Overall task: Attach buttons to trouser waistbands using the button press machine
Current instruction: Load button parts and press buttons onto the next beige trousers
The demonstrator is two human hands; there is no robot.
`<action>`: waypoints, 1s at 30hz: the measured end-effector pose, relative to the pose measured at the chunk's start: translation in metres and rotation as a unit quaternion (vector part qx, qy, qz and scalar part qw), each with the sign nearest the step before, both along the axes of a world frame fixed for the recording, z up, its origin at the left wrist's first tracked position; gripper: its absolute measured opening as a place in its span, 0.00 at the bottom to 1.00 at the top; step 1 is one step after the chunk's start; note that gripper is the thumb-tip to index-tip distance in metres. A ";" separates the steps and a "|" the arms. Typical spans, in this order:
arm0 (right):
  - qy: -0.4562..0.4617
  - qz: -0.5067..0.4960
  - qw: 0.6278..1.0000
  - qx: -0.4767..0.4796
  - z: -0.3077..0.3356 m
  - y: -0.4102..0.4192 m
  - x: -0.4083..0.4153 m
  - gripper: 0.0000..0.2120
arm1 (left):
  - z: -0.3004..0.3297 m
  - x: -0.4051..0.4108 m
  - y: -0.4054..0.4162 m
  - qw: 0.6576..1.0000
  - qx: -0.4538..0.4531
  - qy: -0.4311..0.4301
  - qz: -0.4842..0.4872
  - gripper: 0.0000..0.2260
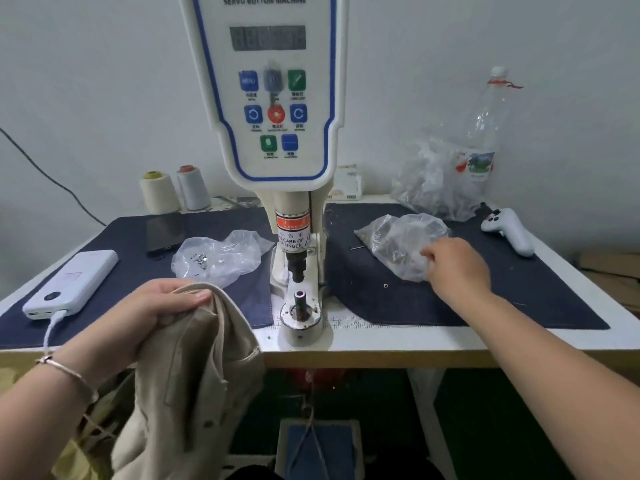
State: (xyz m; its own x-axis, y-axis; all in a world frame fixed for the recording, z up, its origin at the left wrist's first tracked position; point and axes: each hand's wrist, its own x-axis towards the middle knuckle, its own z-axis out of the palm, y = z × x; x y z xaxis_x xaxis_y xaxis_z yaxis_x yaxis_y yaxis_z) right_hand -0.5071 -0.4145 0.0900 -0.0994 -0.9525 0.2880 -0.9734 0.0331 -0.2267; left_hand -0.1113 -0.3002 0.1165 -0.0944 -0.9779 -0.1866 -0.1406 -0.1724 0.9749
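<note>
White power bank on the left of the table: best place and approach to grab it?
Grip the power bank across its two long sides near the middle, coming from above. It lies flat on the dark mat, so only the top and edges are reachable. Avoid the near end: a cable is plugged in there. The left hand is nearest but holds the beige trousers.

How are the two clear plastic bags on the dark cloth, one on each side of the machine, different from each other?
The left bag lies untouched, left of the press column; the right bag has the right hand reaching into it. The left bag shows only a few small metal pieces; the right bag's contents are blurred. The left bag lies close to the machine, the right bag farther out. Both are clear, crumpled and open.
</note>
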 end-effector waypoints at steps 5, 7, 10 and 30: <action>0.067 0.050 0.992 0.099 0.015 -0.018 0.020 0.11 | 0.001 0.011 -0.024 0.998 -0.045 0.043 0.029 0.17; 0.069 0.028 0.984 0.164 0.022 -0.027 0.027 0.13 | -0.007 0.012 -0.035 0.996 -0.059 0.002 0.070 0.11; 0.041 -0.026 0.954 0.296 0.034 -0.040 0.035 0.18 | -0.030 0.006 -0.043 0.990 -0.078 -0.070 0.089 0.10; 0.010 -0.019 0.958 0.286 0.038 -0.044 0.040 0.16 | -0.058 -0.004 -0.058 0.989 -0.071 0.023 0.128 0.10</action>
